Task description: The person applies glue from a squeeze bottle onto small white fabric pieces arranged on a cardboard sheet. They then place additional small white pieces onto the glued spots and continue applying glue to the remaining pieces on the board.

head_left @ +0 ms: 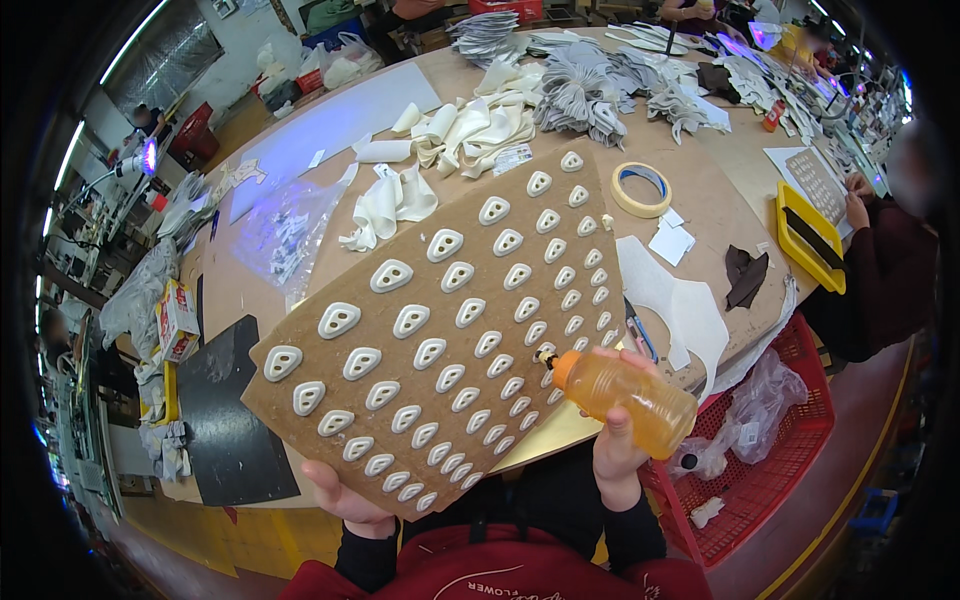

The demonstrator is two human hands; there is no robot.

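Note:
My left hand (345,497) grips the near left edge of a tilted brown board (376,318), thumb up along its side. Rows of white oval pieces (391,276), each with two holes, lie across the board, larger toward the left and smaller toward the right. In my right hand (618,448) is a squeeze bottle (640,403) of amber liquid, tipped so its orange cap and dark nozzle point left. The nozzle tip is over the white pieces near the board's right edge; whether it touches one, I cannot tell.
Cream fabric pieces (470,130) and grey stacked pieces (585,95) cover the table's far side. To the right are a tape roll (641,190), a yellow tray (812,240) and a red basket (760,490). A black sheet (232,420) lies left. A co-worker (880,240) sits at right.

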